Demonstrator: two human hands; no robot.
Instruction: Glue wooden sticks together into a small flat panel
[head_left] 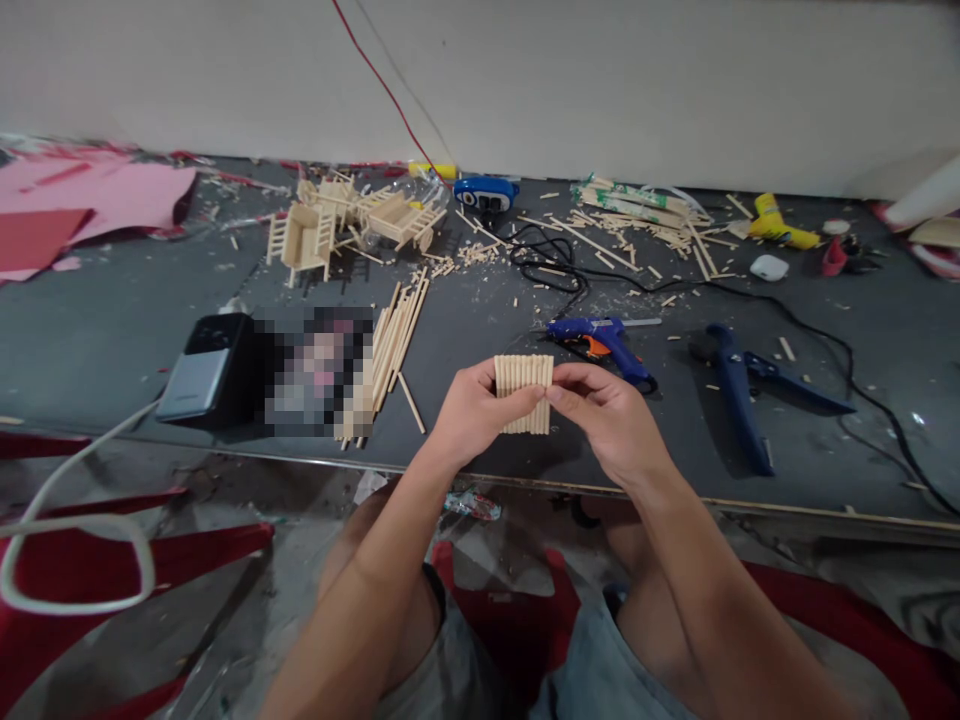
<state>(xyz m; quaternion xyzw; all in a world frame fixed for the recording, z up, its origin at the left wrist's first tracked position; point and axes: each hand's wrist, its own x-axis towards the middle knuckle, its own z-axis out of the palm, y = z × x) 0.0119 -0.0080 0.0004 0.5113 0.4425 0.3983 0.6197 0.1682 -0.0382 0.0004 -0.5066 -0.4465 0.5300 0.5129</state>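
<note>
Dark grey tabletop (465,315) spreads before you; above its near edge, your left hand (477,412) and right hand (611,415) clamp thumbs and fingers on one squarish panel of pale, round wooden sticks (523,372) set side by side. Beyond lies one blue, orange-triggered glue gun (583,328).

The dark table (480,310) carries a box (210,370), a blurred thing (315,375) and loose sticks (400,335) at its left front; a glue gun (589,330) lies mid-table, a cutter (735,395) (blue, its handles spread) to the right; along the back sit pink paper (120,190), small wooden carts (306,240) and stick scraps (480,257); a black cord (851,362) trails rightward.
</note>
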